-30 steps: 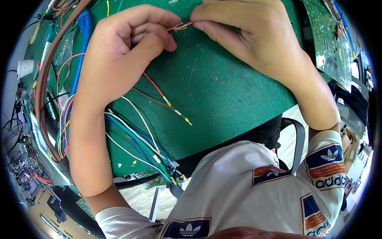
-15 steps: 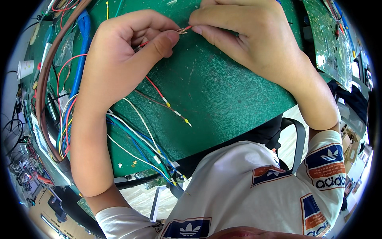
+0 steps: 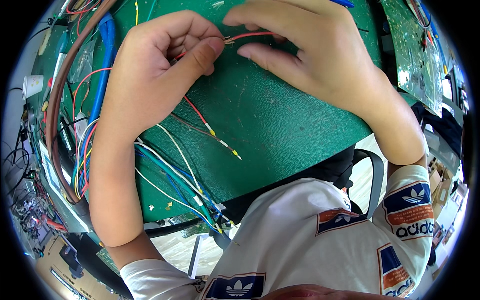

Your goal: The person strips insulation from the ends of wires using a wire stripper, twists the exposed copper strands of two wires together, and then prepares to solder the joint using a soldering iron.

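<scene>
My left hand (image 3: 187,52) pinches a red wire between thumb and forefinger. Bare copper strands (image 3: 228,40) stick out past the fingertips. From these strands a red wire (image 3: 254,34) runs rightward and passes behind the fingers of my right hand (image 3: 310,47). That hand has its thumb and forefinger spread apart, with the wire crossing the gap; its other fingers are partly hidden. Below my left hand, a red wire (image 3: 197,111) and a brown wire (image 3: 205,133) with yellow-ended tips lie on the green mat (image 3: 285,130).
White, green and blue wires (image 3: 172,170) fan out at the mat's near left edge. A thick brown cable (image 3: 55,107) and a blue cable (image 3: 102,75) run along the left, near a paper cup (image 3: 32,86). A green circuit board (image 3: 417,60) stands at right; a blue object (image 3: 344,3) lies at the top.
My right thumb and forefinger have parted from the red wire beside the copper strands, so more of it shows. My left hand keeps its pinch almost unmoved.
</scene>
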Motion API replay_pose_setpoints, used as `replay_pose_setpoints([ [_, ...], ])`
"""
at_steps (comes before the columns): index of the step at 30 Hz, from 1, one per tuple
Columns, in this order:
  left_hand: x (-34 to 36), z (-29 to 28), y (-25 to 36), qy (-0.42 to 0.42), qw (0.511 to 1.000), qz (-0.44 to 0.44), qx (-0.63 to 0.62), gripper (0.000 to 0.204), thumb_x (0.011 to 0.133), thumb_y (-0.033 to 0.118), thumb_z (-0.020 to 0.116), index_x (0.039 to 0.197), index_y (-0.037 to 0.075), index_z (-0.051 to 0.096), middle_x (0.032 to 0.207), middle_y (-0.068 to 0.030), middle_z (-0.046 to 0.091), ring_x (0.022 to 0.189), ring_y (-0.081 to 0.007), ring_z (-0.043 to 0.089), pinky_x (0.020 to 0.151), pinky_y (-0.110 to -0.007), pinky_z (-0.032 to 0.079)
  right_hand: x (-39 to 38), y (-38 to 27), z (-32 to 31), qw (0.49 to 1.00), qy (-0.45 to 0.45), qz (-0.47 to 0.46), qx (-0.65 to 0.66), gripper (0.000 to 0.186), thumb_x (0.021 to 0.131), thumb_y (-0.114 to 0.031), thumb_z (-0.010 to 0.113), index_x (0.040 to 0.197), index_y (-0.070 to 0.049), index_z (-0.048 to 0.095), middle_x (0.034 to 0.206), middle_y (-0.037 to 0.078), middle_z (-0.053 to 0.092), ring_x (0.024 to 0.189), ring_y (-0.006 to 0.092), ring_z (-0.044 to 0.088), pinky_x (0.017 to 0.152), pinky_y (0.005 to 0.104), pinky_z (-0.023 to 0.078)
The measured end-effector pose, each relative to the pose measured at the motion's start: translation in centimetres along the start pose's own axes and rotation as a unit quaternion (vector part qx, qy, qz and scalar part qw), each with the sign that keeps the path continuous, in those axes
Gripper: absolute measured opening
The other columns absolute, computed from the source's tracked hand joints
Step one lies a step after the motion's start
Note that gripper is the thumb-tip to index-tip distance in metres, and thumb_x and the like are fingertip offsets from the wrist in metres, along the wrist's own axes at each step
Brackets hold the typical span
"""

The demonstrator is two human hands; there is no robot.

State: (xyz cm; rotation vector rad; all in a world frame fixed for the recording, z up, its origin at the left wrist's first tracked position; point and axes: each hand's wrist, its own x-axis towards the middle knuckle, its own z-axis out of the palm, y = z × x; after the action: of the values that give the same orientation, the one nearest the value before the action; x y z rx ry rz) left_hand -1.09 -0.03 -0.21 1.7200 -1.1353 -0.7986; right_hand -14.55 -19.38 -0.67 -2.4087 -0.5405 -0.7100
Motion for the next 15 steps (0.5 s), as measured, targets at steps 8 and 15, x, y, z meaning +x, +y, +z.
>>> replay_pose_setpoints([
  [8,0.4,0.5,-0.2,0.002,1.000,0.002,-0.009,0.011,0.098,0.009,0.063,0.100,-0.001,0.065,0.080,0.0030,0.062,0.072,-0.0038,0.057,0.065,-0.018,0.043,-0.8,0.9,1.0,1.000,0.015,-0.013,-0.003,0.018,0.079,-0.003,0.069,0.094,-0.002,0.060,0.087,0.011,0.054,0.073,0.0288,0.060,0.060,0.0348,0.050],
  [15,0.9,0.9,-0.4,-0.004,1.000,-0.008,-0.003,0.010,0.098,0.009,0.063,0.100,-0.001,0.065,0.079,0.0022,0.063,0.071,-0.0041,0.057,0.064,-0.019,0.043,-1.3,1.8,0.7,0.996,-0.004,-0.068,-0.057,0.012,0.078,-0.003,0.065,0.090,-0.003,0.062,0.083,0.010,0.053,0.069,0.0261,0.059,0.057,0.0338,0.049],
])
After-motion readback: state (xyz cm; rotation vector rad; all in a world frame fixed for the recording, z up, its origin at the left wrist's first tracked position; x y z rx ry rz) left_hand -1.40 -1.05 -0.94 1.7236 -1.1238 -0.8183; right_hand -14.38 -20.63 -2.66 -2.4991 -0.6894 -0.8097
